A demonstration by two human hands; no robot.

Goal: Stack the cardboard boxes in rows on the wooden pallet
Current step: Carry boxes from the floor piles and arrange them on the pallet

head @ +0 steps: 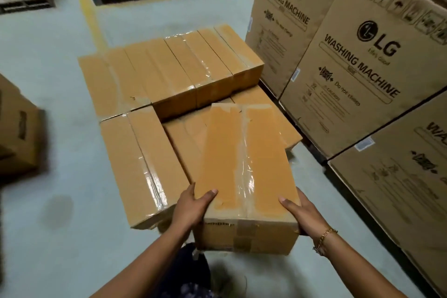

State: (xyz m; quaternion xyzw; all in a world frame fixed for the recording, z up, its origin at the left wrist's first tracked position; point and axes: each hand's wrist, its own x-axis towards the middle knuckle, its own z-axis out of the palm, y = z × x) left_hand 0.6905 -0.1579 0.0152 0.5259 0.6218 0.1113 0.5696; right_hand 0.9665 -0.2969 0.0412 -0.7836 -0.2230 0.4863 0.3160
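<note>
I had both hands gripping the near end of the taped cardboard box (244,157), left hand (191,208) on its left side and right hand (300,215) on its right, thumbs hooked over the top so the weight sat between my palms. Its far end reached ahead of my hands over the lower-layer boxes (183,138), in the gap beside the upper row (169,72), which I judged its slot. The stack hid the pallet. Washing machine cartons (358,68) stood right of my right hand.

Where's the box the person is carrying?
In the head view the box sits low, right of middle, held between the left hand and right hand over the low corner of the stack, left of the washing machine cartons.
</note>
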